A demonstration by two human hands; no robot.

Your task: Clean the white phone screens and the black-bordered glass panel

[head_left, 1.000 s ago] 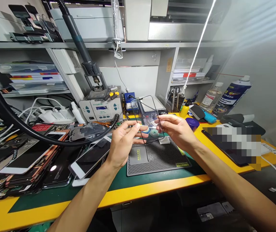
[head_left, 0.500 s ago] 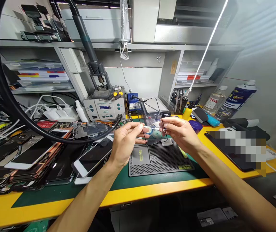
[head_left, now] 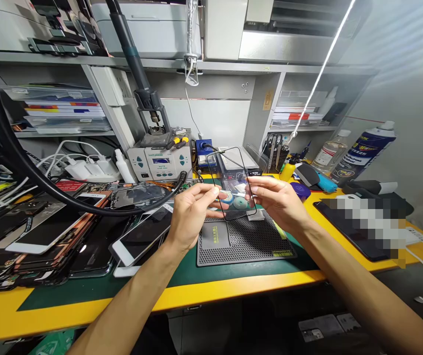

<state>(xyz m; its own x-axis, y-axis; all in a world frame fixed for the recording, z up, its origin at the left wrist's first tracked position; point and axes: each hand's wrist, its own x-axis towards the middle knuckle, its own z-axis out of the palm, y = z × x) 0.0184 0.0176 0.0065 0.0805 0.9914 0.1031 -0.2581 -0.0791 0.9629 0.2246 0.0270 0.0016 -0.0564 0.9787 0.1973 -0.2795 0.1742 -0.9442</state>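
Observation:
A thin black rectangular frame (head_left: 245,167), see-through in the middle, is held up tilted above the work mat. I cannot tell for sure whether a clear sheet fills it. My left hand (head_left: 193,209) pinches its left edge between thumb and fingers, some fingertips reaching behind it. On the opposite edge, the thumb and fingers of my right hand (head_left: 280,199) are closed. Below lies a grey perforated mat (head_left: 248,249) with a small white piece (head_left: 256,215) on it. Blue and green round items (head_left: 241,203) show behind the frame.
Phones and phone parts (head_left: 59,227) are piled at the left. A soldering or hot-air station (head_left: 161,165) stands behind, its black hose (head_left: 86,211) looping across the left. A dark phone (head_left: 348,229), a spray can (head_left: 367,150) and a clear bottle (head_left: 328,153) are at the right.
The camera view has shifted slightly. Both hands keep the same grip on the black frame, which stays almost where it was.

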